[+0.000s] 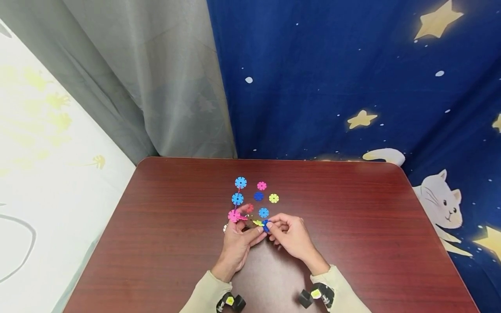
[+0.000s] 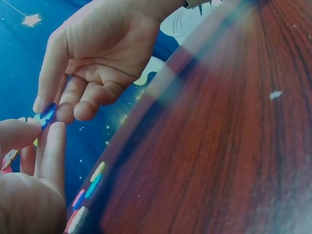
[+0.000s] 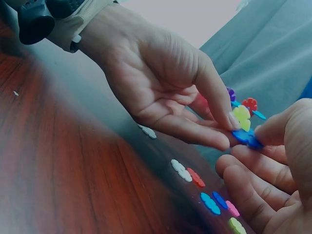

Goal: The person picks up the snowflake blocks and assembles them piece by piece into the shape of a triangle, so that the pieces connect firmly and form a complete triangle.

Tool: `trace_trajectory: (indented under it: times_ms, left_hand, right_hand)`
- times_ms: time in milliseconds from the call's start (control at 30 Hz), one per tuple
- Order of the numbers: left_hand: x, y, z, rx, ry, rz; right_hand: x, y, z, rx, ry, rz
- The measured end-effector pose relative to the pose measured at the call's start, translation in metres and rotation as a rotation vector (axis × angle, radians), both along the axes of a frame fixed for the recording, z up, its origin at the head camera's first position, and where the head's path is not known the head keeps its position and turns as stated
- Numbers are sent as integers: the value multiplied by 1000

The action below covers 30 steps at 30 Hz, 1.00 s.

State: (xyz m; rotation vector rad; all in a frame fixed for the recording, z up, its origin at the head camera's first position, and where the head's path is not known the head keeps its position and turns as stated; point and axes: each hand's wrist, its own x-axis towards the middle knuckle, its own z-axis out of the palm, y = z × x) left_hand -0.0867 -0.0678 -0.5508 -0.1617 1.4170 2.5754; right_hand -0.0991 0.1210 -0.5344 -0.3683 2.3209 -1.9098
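A dark blue snowflake disc sits between both hands, edge to edge with a yellow disc. My right hand pinches the blue disc between thumb and fingers. With thumb and fingertips, my left hand holds the chain of interlocked discs where the yellow meets the blue. From there the chain runs past a pink disc beside the left fingers to a light blue disc and another light blue disc beyond. The left fingers hide part of the chain.
Loose discs lie flat beyond the hands: a pink one, another dark blue one, a yellow one, a light blue one and a red one. White discs lie near the left hand. Curtains hang behind the wooden table.
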Motion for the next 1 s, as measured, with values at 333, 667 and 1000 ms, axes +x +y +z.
trace_trajectory:
  times_ms: [333, 667, 1000]
  left_hand:
    - [2, -8, 4, 9, -3, 24]
    - [6, -11, 5, 15, 14, 17]
    - [6, -13, 3, 13, 6, -16]
  right_hand:
    - [-31, 15, 0, 131, 116, -85]
    - [-70, 16, -9, 459, 168, -181]
    - [-88, 7, -17, 616, 189, -210]
